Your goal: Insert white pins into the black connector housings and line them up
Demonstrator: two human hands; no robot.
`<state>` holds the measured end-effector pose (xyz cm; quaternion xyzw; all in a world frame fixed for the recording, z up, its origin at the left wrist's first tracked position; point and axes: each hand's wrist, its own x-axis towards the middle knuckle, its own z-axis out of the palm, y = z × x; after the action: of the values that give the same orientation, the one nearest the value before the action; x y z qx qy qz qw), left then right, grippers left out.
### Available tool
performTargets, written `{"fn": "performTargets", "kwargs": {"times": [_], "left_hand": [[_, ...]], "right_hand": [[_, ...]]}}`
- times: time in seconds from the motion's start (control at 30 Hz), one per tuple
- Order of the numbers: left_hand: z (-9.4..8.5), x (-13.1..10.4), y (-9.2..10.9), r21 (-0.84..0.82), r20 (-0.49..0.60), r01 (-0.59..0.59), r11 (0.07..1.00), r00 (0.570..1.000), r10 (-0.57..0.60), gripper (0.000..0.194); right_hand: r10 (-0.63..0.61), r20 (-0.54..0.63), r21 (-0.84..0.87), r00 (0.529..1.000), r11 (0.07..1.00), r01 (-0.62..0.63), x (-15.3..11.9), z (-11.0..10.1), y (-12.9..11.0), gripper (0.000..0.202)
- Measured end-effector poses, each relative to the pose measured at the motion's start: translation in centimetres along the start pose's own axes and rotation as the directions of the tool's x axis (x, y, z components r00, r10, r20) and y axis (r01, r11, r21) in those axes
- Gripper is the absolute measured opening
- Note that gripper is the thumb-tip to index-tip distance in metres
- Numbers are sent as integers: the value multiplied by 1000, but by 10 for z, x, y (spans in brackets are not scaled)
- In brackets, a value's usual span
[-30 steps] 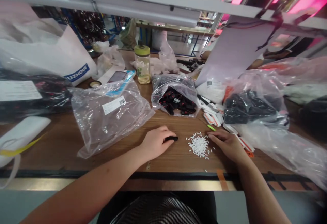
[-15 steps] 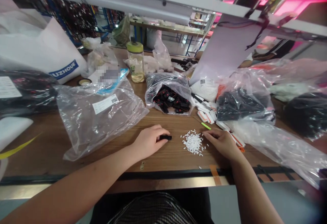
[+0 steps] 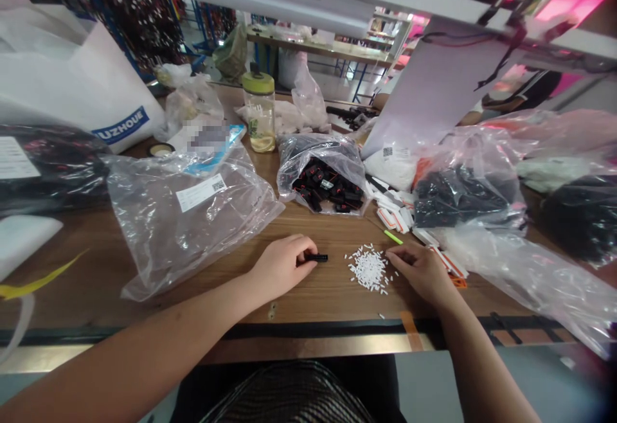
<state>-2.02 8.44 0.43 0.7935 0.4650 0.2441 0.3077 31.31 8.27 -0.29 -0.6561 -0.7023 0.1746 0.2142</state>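
My left hand (image 3: 288,262) rests on the wooden table, thumb and fingers closed round a black connector housing (image 3: 318,258). The housing's free end points right, and a row of small openings shows on it. Right of it lies a loose pile of tiny white plugs (image 3: 369,268). At the pile's right edge, my right hand (image 3: 418,267) has its thumb and fingertips pressed together. Whether a plug is between those fingertips is too small to tell. Just beyond that hand lies a bright green strip (image 3: 393,237).
Behind the pile, an open clear bag (image 3: 289,182) holds more black connectors (image 3: 328,184). White and orange pieces (image 3: 396,217) and a filled bag (image 3: 467,198) lie right. At left are an emptied-looking plastic bag (image 3: 193,230) and a green-lidded bottle (image 3: 259,111).
The whole view has shifted slightly. In my left hand the black connector housing has turned a little, showing its openings more. My right hand stays at the pile's edge.
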Motion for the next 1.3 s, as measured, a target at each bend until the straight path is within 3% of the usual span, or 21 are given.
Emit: {"fn": "performTargets", "kwargs": {"times": [0.13,0.23,0.33,0.47,0.83,1.0,1.2,1.3], "left_hand": [[1,1,1,-10,-8,-23,1000,1000,23,7],[2,0,3,-10,-14,-12,1000,1000,12,8],[3,-1,4,-10,-13,15,1000,1000,-15,8],[3,-2,4,-11,-22,14,1000,1000,-14,5],[2,-1,6,-18,-33,28,999,999,-29,6],[2,0,7,-13,-23,46,999,999,-47,7],[3,0,5,-39,-39,46,998,998,-48,7],[4,0,3,-45,-50,31,998,998,-34,7]], "right_hand": [[-18,22,105,1000,994,16,0,-4,-19,29],[-149,63,164,987,977,137,-3,0,-57,25],[-377,128,135,917,923,360,-4,13,-100,19],[-486,178,-38,855,865,500,1,31,-130,15],[-518,182,-121,836,832,542,6,43,-130,16],[-611,197,-218,767,735,642,3,42,-131,22],[-645,56,-135,762,751,646,1,41,-124,14],[-663,62,-174,746,729,662,-1,44,-123,17]]}}
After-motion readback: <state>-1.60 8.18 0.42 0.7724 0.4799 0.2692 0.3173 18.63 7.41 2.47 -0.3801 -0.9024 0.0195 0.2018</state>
